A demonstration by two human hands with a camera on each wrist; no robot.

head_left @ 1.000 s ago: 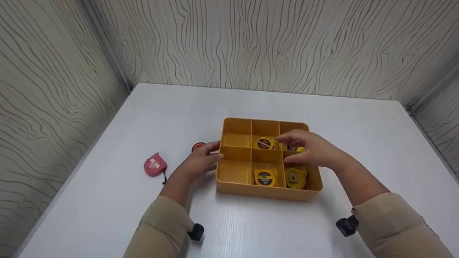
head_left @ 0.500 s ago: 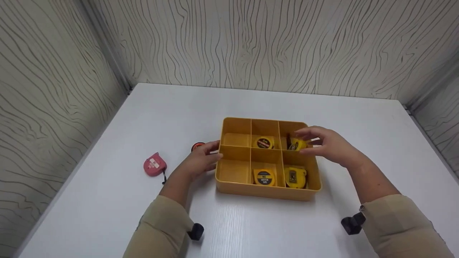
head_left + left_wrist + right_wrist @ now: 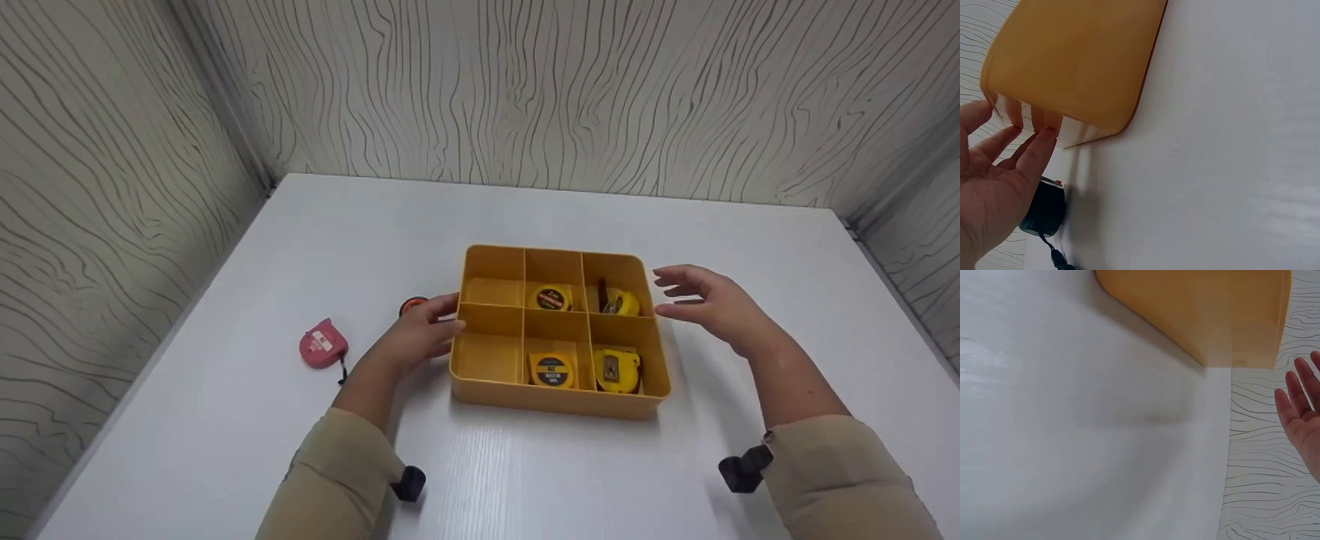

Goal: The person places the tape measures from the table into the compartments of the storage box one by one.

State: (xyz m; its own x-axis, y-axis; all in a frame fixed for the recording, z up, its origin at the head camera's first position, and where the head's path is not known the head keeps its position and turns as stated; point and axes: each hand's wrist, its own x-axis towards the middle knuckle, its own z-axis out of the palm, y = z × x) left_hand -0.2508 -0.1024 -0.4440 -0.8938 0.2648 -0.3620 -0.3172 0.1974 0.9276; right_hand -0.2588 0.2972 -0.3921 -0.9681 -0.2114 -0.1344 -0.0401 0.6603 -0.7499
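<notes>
A mustard-yellow divided box (image 3: pixel 555 402) stands on the table. At its left wall, my left hand (image 3: pixel 418 337) rests its fingertips against the outside, the thumb at the rim. Its fingers are spread in the left wrist view. My right hand (image 3: pixel 709 300) hovers just off the box's right wall, fingers extended and holding nothing. Yellow tape measures lie in the back middle (image 3: pixel 551 298), back right (image 3: pixel 622 303), front middle (image 3: pixel 551 370) and front right (image 3: pixel 617 372) compartments. Both left compartments hold nothing.
A pink tape measure (image 3: pixel 322 345) with a dark strap lies on the table left of the box. Behind my left hand sits a dark tape measure (image 3: pixel 1044 208) with a cord, partly hidden. Wood-grain panels (image 3: pixel 510 90) stand along the table's back and sides.
My right hand has drawn back rightward, from over the right compartments to outside the right wall, uncovering the back-right tape measure. My left hand has stayed at the left wall.
</notes>
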